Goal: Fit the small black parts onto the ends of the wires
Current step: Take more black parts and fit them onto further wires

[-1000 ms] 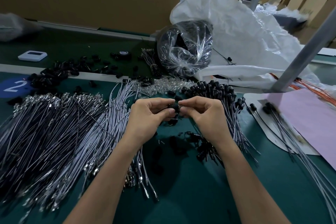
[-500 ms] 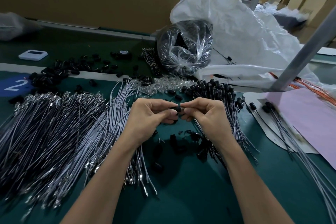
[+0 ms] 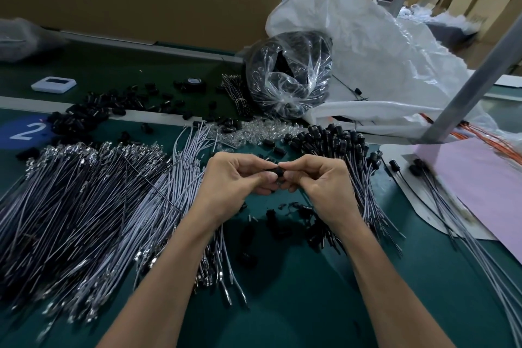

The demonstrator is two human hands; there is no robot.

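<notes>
While left hand (image 3: pixel 234 178) and right hand (image 3: pixel 324 181) pinch one small black part (image 3: pixel 278 172) at frame centre | fitted wires (image 3: pixel 333 138): bundle right of centre | bare wires (image 3: pixel 84 192): big heap at left, most seemingly undone

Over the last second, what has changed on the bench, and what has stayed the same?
Very little. The left hand and right hand pressed slightly closer together around the small black part they pinch between them. Nothing was picked up or released. The wire piles stayed put.

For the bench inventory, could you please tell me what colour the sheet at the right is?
The sheet is pale pink; the head view shows it.
</notes>
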